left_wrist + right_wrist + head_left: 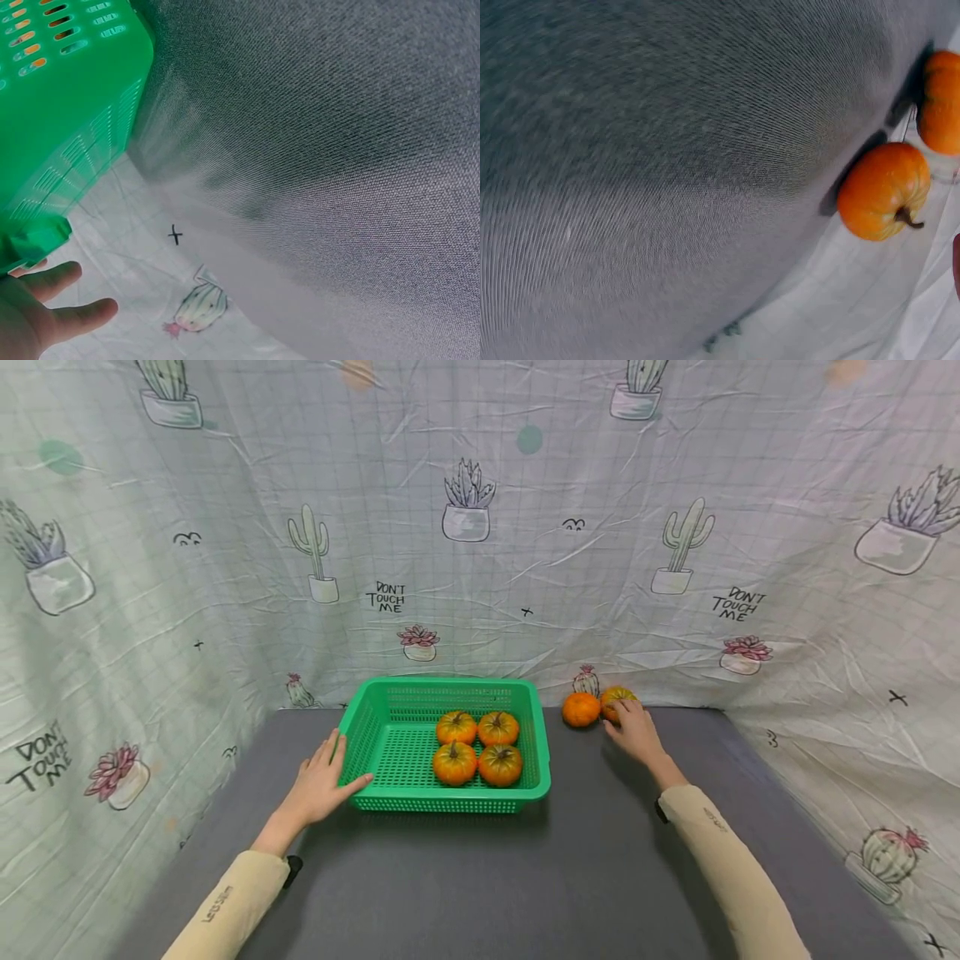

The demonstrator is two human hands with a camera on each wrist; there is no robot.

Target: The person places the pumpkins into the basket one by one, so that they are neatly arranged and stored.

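A green plastic basket point(442, 799) with slotted walls holds several small orange pumpkins point(454, 763), grouped in its right half. My left hand point(318, 783) is at the basket's left front corner, its fingers spread and the thumb over the rim; the left wrist view shows its fingers point(82, 319) beside the green rim. Right of the basket, two more pumpkins stand by the cloth backdrop. My right hand point(636, 732) reaches to the right-hand pumpkin point(617, 695) and partly covers it. Only a sliver of a finger point(957, 266) appears in the right wrist view, apart from the pumpkin point(883, 191) there.
The other loose pumpkin point(581, 710) sits close to the left of the one by my right hand. A dark grey tabletop point(480, 885) lies under everything. Pale cloth point(525, 552) with cactus drawings hangs at the back and along both sides.
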